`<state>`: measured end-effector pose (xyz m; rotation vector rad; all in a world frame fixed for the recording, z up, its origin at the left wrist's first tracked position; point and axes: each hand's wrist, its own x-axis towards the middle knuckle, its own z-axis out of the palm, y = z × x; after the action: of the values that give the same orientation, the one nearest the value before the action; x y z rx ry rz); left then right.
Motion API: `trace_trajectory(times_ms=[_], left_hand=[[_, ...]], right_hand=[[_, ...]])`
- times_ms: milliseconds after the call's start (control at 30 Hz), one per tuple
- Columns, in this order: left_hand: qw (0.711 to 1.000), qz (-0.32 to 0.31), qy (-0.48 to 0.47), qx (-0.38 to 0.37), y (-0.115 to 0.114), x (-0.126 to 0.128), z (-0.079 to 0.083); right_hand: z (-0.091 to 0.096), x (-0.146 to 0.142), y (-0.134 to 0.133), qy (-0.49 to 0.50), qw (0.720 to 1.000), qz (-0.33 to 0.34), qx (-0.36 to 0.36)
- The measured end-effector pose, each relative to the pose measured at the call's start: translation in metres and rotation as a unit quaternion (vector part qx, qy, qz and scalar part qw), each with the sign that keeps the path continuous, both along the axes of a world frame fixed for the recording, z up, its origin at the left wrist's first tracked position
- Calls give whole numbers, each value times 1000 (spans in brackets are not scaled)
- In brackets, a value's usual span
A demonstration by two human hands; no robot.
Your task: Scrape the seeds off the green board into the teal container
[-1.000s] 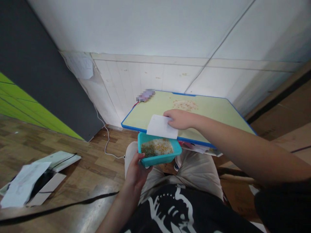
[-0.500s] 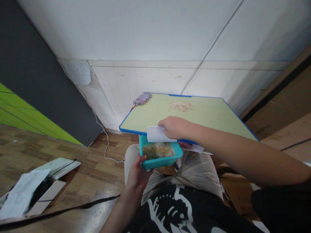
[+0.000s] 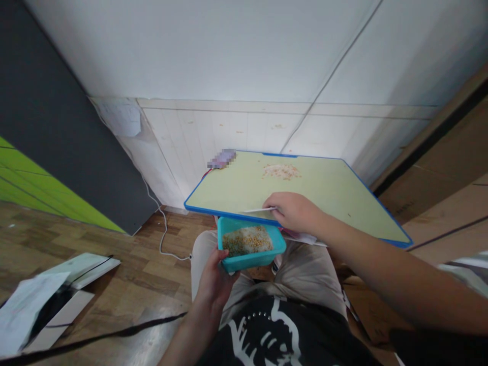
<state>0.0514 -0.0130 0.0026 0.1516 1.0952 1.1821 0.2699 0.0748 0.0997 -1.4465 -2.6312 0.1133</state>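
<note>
My left hand [image 3: 219, 272] grips the near left corner of a turquoise plastic box [image 3: 249, 261], with the thumb over its rim. Inside the box lie yellow and greenish grains mixed with white ones [image 3: 247, 241]. The box is just below the front edge of a pale yellow folding table [image 3: 221, 193] with a blue rim. Over that edge my right hand [image 3: 295, 211] pinches a white card or piece of paper [image 3: 259, 209], seen almost edge-on. Farther back on the tabletop is a scattered patch of small pale and pinkish bits [image 3: 281, 172].
A blurred-out object [image 3: 222, 158] lies at the table's back left corner. The white wall [image 3: 213, 127] stands right behind the table. Cardboard boxes [image 3: 438, 173] are on the right. An open white box with papers [image 3: 49, 305] and a white cable [image 3: 164, 234] lie on the floor at left.
My right hand has moved slightly right and down, and the white card has turned from broad side to nearly edge-on. It is now off the box, over the table edge. My left hand stays on the box.
</note>
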Motion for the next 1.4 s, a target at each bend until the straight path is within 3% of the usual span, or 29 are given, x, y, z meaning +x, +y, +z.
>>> trace_trajectory(times_ms=[200,367,600,700,933,1200,1400], left_hand=[[1000,-18,-4,2,-2,5,4],[1000,-17,3,-5,-3,9,-2],[998,-56,-8,11,-3,13,-11],[998,-68,-11,0,-2,14,-11],[997,-65,17,-35,2,20,-7],[997,-64,-14,-35,4,23,0],[997,-70,1,-32,8,14,-13]], right_hand=[[-51,29,-25,83,992,43,86],[-63,59,-41,112,987,-30,109],[-44,83,-50,48,971,-229,49],[-35,86,-47,3,960,-278,33],[-15,81,-30,-69,966,-247,19],[4,68,-19,-127,966,-227,-3],[28,64,13,-179,954,-236,-41]])
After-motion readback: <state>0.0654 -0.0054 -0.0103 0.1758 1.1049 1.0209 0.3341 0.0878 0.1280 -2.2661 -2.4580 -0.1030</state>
